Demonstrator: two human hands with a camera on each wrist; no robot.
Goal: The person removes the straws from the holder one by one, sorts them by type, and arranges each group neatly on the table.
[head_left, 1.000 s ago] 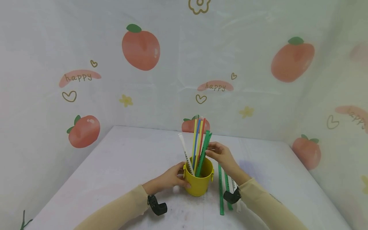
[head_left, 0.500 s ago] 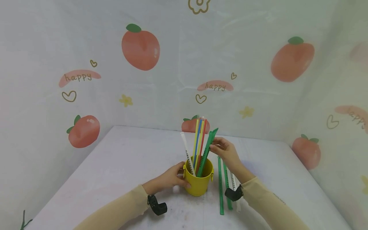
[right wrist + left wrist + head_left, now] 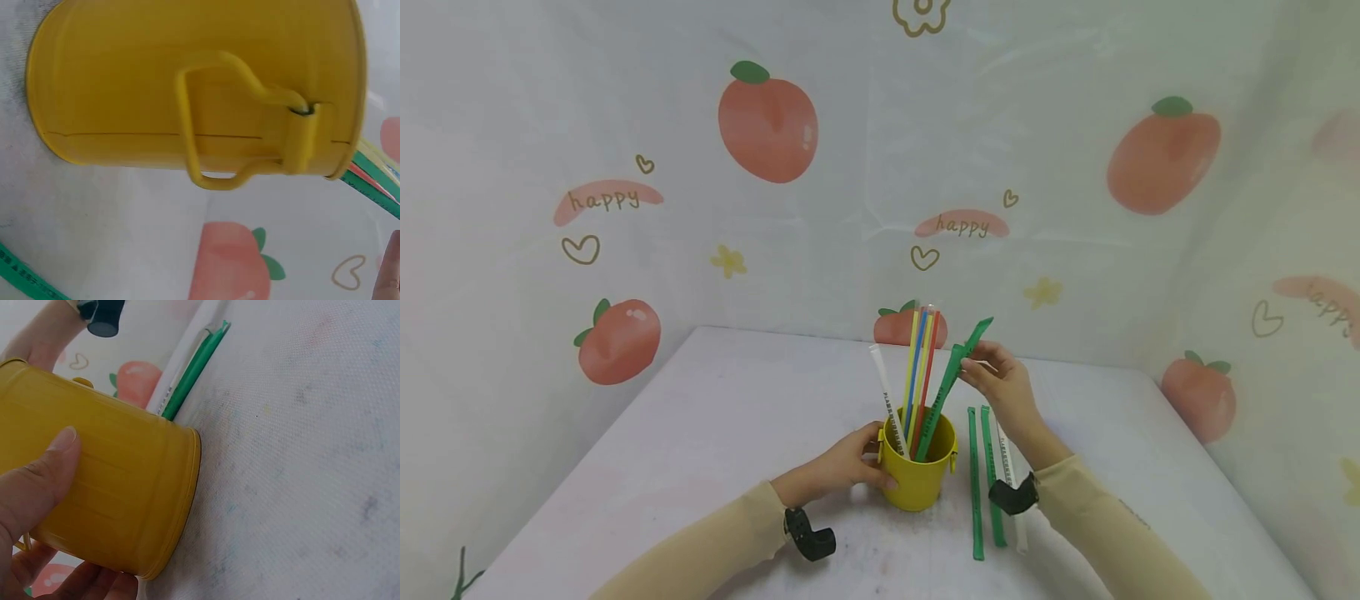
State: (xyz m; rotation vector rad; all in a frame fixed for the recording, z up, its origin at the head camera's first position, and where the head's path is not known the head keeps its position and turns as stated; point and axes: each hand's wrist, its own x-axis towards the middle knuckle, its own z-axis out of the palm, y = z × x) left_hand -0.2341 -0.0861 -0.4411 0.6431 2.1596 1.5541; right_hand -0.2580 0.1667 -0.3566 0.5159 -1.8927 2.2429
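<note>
A small yellow metal bucket (image 3: 917, 487) stands upright on the white table. My left hand (image 3: 838, 468) grips its left side; the left wrist view shows the thumb lying across the bucket wall (image 3: 125, 481). Inside lean a white paper-wrapped straw (image 3: 886, 392), several clear-wrapped yellow, blue and red straws (image 3: 917, 375), and a green-wrapped straw (image 3: 943, 387). Above the rim's right side, my right hand (image 3: 1009, 392) pinches another green-wrapped straw (image 3: 980, 332) near its top; whether its lower end is inside the bucket is hidden. A wire handle (image 3: 187, 119) hangs on the bucket's side in the right wrist view.
Right of the bucket, two green-wrapped straws (image 3: 975, 492) and at least one white-wrapped straw (image 3: 1021, 533) lie on the table (image 3: 760, 392), partly under my right forearm. A fruit-printed cloth (image 3: 850, 167) hangs behind the table.
My right hand has moved up and to the right, and the pinched green straw's top has gone with it, spreading from the other green straw. My left hand keeps still on the bucket.
</note>
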